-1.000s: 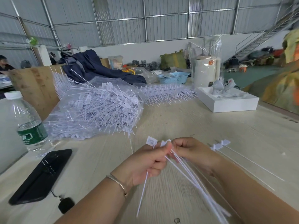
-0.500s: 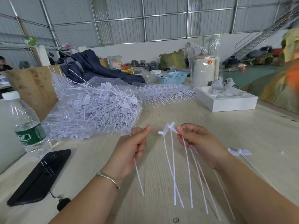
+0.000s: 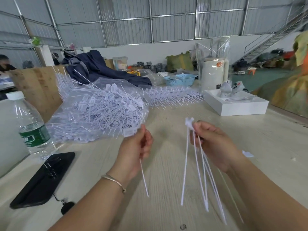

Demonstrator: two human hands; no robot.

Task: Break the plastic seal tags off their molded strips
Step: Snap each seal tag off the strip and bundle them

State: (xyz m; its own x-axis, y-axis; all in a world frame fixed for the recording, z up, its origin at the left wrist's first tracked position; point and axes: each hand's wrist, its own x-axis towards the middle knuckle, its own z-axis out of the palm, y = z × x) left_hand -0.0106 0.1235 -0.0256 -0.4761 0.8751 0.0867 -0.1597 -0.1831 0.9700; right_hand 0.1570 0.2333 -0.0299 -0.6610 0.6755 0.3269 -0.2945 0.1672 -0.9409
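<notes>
Head cam, the only view here: your left hand is pinching a single seal tag by its flat head, with the thin tail hanging down past your wrist. Your right hand is pinching the rest of the strip at the top, where the tag heads bunch together, and four or so tails are fanning down toward the counter. The two hands are sitting well apart, so that one tag looks fully free.

The big bag of loose tags is lying just beyond your left hand, with unbroken strips stacked behind it.

What I'd watch: those tails are looking whippy, so if you're twisting the next one off too close to the bunch, you could be snapping a tail or bending a neighbouring head instead. Also the water bottle and phone are sitting close to your left elbow.
</notes>
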